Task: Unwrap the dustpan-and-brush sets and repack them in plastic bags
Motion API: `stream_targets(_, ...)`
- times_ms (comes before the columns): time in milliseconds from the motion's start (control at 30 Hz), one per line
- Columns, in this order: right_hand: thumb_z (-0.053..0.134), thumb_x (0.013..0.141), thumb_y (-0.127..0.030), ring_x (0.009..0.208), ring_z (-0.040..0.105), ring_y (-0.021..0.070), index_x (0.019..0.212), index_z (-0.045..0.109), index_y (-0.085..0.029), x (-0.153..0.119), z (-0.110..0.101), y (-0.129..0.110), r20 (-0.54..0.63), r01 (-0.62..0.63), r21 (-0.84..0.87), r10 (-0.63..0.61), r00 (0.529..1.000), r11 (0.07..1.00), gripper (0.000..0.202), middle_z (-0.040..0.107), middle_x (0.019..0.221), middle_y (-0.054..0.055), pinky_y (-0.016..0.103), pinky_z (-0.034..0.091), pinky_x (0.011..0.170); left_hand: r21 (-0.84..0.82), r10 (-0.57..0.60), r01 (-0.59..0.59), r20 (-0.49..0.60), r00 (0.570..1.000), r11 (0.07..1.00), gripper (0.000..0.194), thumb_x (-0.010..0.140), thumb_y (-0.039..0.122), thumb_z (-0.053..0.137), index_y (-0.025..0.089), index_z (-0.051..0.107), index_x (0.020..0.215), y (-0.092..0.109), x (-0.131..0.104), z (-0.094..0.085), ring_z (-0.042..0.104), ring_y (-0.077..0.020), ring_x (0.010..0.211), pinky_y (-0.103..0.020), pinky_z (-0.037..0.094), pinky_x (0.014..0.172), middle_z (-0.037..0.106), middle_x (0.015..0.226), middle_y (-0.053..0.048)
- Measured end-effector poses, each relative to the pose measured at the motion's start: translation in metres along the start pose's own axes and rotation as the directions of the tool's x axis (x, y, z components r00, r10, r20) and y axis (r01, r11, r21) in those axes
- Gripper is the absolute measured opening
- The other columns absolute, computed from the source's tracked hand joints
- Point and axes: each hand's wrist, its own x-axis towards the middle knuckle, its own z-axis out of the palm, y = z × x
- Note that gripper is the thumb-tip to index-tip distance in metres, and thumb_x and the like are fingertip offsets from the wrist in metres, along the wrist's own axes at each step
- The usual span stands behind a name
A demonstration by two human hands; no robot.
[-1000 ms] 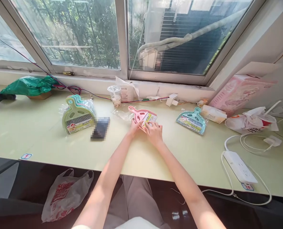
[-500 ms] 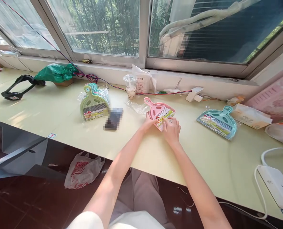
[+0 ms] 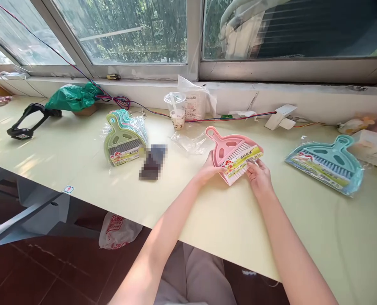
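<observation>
The person's left hand (image 3: 208, 169) is closed on the left side of a pink dustpan-and-brush set (image 3: 228, 149), thumb across its front; the right hand (image 3: 259, 176) pinches its lower right side. The set is between the front and back edges of the table (image 3: 236, 226), its label (image 3: 244, 157) printed in Chinese characters. Labels on the teal set (image 3: 334, 156) and the green-fronted stack (image 3: 120, 134) are too small to read surely. Below the table's front edge, a plastic bag (image 3: 125, 232) shows partial red lettering.
</observation>
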Motion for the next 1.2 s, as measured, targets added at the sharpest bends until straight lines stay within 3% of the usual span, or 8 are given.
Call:
stream_targets(167, 0.080, 0.065, -0.029, 0.095, 0.068, 0.0171, 0.111, 0.055, -0.031, -0.006, 0.013, 0.001, 0.124, -0.045, -0.053, 0.051, 0.991, 0.998, 0.053, 0.067, 0.110, 0.001, 0.030, 0.060, 0.076, -0.021, 0.005, -0.006, -0.006, 1.000, 1.000, 0.093, 0.050, 0.021, 0.089, 0.020, 0.042, 0.131, 0.001, 0.008, -0.006, 0.044, -0.0308, 0.132, -0.049, 0.036, 0.109, 0.048, 0.139, -0.013)
stream_targets(367, 0.085, 0.060, -0.029, 0.107, 0.064, 0.0212, 0.113, 0.052, -0.030, -0.009, 0.018, 0.005, 0.124, -0.021, -0.064, 0.029, 0.992, 0.998, 0.063, 0.065, 0.115, 0.003, 0.038, 0.058, 0.085, 0.055, -0.022, 0.019, 0.047, 0.999, 0.998, 0.093, 0.054, 0.021, 0.088, 0.023, 0.042, 0.135, 0.012, 0.007, -0.006, 0.044, -0.0310, 0.131, -0.048, 0.036, 0.109, 0.051, 0.138, -0.012)
stream_targets(500, 0.086, 0.059, -0.031, 0.107, 0.064, 0.0228, 0.111, 0.053, -0.028, -0.009, 0.015, 0.005, 0.125, -0.003, -0.062, 0.010, 0.992, 0.998, 0.061, 0.065, 0.114, 0.005, 0.039, 0.059, 0.084, 0.205, 0.048, -0.026, -0.105, 0.993, 0.978, 0.065, 0.080, 0.039, 0.070, 0.024, 0.041, 0.136, 0.014, 0.006, 0.000, 0.045, -0.0278, 0.131, -0.044, 0.037, 0.109, 0.052, 0.136, -0.011)
stream_targets(633, 0.087, 0.057, -0.030, 0.102, 0.066, 0.0225, 0.108, 0.053, -0.027, -0.009, 0.012, 0.005, 0.099, 0.006, -0.058, 0.000, 0.995, 0.998, 0.061, 0.066, 0.107, 0.004, 0.040, 0.060, 0.081, 0.559, 0.323, -0.065, -0.377, 0.868, 0.827, 0.042, 0.099, 0.036, 0.037, 0.027, 0.037, 0.140, 0.019, 0.007, -0.014, 0.040, -0.0227, 0.135, -0.042, 0.028, 0.115, 0.051, 0.138, -0.009)
stream_targets(767, 0.086, 0.056, -0.029, 0.097, 0.067, 0.0221, 0.105, 0.052, -0.026, -0.010, 0.011, 0.003, 0.093, -0.008, -0.053, 0.013, 0.996, 0.999, 0.060, 0.067, 0.102, 0.003, 0.039, 0.061, 0.079, 0.888, 0.582, 0.065, -0.352, 0.734, 0.455, 0.032, 0.096, 0.022, 0.038, 0.024, 0.060, 0.120, 0.034, 0.006, -0.038, 0.024, -0.0236, 0.144, -0.046, 0.013, 0.121, 0.041, 0.148, -0.007)
stream_targets(867, 0.086, 0.055, -0.028, 0.095, 0.068, 0.0227, 0.104, 0.051, -0.025, -0.010, 0.013, 0.002, 0.093, -0.034, -0.047, 0.038, 0.995, 0.998, 0.060, 0.068, 0.098, 0.003, 0.040, 0.061, 0.078, 0.928, 0.654, 0.207, -0.367, 0.661, 0.311, 0.034, 0.094, 0.016, 0.039, 0.026, 0.062, 0.117, 0.038, 0.004, -0.051, 0.017, -0.0237, 0.147, -0.052, 0.008, 0.120, 0.038, 0.151, -0.005)
stream_targets(1033, 0.084, 0.056, -0.024, 0.093, 0.069, 0.0245, 0.102, 0.050, -0.024, -0.009, 0.015, 0.004, 0.107, -0.082, -0.071, 0.089, 0.990, 0.994, 0.057, 0.070, 0.094, 0.003, 0.043, 0.061, 0.077, 0.918, 0.466, 0.311, -0.394, 0.792, 0.246, 0.029, 0.084, 0.015, 0.061, 0.024, 0.067, 0.110, 0.031, 0.006, -0.067, 0.040, -0.0310, 0.135, -0.055, 0.022, 0.114, 0.056, 0.135, -0.011)
stream_targets(1200, 0.081, 0.059, -0.021, 0.088, 0.070, 0.0226, 0.101, 0.052, -0.024, -0.010, 0.015, -0.001, 0.162, -0.128, -0.129, 0.148, 0.976, 0.983, 0.051, 0.071, 0.096, 0.004, 0.037, 0.061, 0.071, 0.909, 0.383, 0.352, -0.414, 0.826, 0.222, 0.025, 0.080, 0.013, 0.063, 0.024, 0.071, 0.102, 0.033, 0.005, -0.067, 0.056, -0.0315, 0.113, -0.047, 0.040, 0.101, 0.068, 0.109, -0.012)
